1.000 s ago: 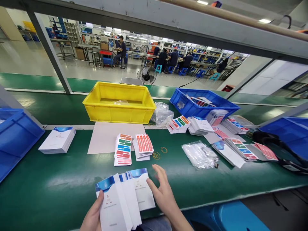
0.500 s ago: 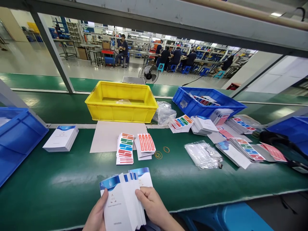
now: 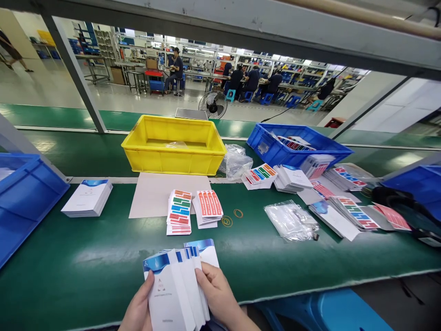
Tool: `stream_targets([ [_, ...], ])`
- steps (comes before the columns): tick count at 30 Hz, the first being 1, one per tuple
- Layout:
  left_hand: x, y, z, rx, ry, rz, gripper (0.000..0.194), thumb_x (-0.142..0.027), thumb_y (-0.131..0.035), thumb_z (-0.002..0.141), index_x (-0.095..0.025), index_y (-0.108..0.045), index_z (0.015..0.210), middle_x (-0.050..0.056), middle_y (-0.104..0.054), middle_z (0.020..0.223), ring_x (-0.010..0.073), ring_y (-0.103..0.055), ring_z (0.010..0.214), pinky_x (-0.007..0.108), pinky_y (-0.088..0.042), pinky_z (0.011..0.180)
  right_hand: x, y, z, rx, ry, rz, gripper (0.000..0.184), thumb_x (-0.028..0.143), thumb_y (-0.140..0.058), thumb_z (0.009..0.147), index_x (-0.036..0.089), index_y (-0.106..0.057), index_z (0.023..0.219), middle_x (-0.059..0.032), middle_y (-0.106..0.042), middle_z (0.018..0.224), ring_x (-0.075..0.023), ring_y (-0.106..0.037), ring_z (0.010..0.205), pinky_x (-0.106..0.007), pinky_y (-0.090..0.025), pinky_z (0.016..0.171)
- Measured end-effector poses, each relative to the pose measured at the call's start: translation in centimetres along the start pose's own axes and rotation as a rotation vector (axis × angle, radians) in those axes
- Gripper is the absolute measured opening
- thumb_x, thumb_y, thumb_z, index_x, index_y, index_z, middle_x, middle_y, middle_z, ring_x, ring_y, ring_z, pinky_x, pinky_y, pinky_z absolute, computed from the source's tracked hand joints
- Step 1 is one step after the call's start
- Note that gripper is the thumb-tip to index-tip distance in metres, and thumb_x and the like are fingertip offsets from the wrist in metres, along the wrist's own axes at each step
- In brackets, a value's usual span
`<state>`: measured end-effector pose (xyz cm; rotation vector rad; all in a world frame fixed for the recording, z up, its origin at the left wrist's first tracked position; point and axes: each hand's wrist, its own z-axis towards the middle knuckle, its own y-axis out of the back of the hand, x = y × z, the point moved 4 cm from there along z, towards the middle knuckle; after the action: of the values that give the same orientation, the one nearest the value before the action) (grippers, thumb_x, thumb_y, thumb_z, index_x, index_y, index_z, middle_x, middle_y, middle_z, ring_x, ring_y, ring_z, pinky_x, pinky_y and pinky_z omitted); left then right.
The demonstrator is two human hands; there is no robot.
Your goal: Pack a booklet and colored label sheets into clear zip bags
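Over the green table (image 3: 113, 257), we judged that the fan of booklets (image 3: 168, 299) in our hands asked for a light, even squeeze from both sides, so that its overlapped edges neither bent nor slid; the table's near edge ran close to us, and the widest bare stretch of green lay to our left; the yellow box (image 3: 174, 162) stood beyond the white sheet (image 3: 148, 202), and a blue box (image 3: 285, 159) sat angled to the right of it; a squared pile of booklets (image 3: 86, 198) lay well apart at our left; our left hand (image 3: 138, 304) pinched the fan's left side, thumb on the front cover, the other fingers hidden behind; our right hand (image 3: 219, 294) gripped the right side, thumb against the edges, fingers bent close together, their tips unseen; two stacks of sticker cards (image 3: 179, 209) narrowed the room just ahead, and rubber bands (image 3: 226, 221) lay beside the right-hand stack.
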<state>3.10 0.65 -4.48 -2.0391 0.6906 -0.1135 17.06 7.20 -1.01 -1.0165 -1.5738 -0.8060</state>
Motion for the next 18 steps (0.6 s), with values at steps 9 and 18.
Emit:
stream_targets([
  [9,-0.2,0.8,0.1,-0.055,-0.129,0.007,0.039,-0.031,-0.053,0.084,-0.017,-0.057,0.12,0.013,-0.066,0.11,0.034,-0.052,0.113,0.049,-0.025,0.105,1.3,2.2,-0.8,-0.167,0.109,-0.043,0.032,0.04,-0.046,0.085,0.015,-0.057,0.101,-0.0061,-0.065,0.078,-0.0171,-0.058,0.067,-0.026,-0.046,0.063],
  [18,-0.4,0.7,0.0,-0.098,-0.011,-0.053,0.035,-0.039,-0.054,0.081,-0.012,-0.071,0.096,0.014,-0.071,0.097,0.0337,-0.06,0.103,0.048,-0.03,0.102,-0.1,5.3,0.0,-0.198,0.091,-0.235,0.038,0.045,-0.051,0.08,0.018,-0.058,0.105,-0.0102,-0.058,0.108,-0.0234,-0.053,0.101,-0.035,-0.04,0.088],
])
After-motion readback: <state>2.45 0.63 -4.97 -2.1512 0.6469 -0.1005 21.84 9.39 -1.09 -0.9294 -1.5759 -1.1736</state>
